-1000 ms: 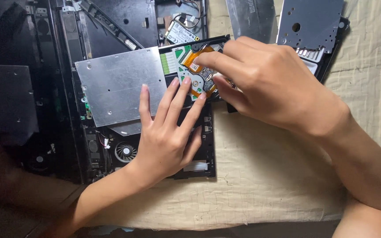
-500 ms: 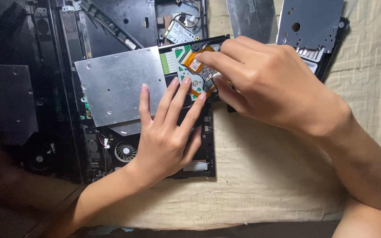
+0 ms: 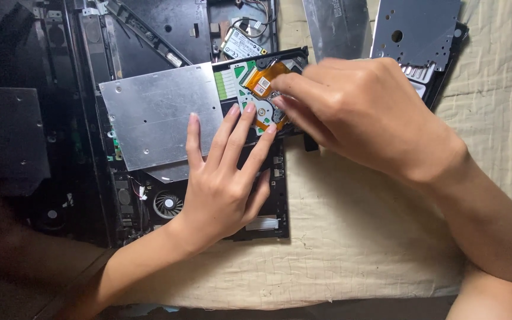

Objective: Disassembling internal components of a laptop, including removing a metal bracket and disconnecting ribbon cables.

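A slim optical drive with a bare silver cover lies across an opened black laptop chassis. Its right end is uncovered, showing a green circuit board and an orange flex ribbon. My left hand lies flat, fingers spread, with the fingertips pressing on the drive next to the board. My right hand reaches in from the right, its fingertips pinched together at the orange ribbon and the small parts under it. What the fingers grip is hidden.
A cooling fan shows in the chassis below the drive. A small wireless card sits at the top. Two loose metal plates lie at the upper right on a beige cloth. Dark panels lie at the left.
My right hand's fingers have shifted slightly over the exposed board, working at the orange ribbon. My left hand and the drive have stayed in place.
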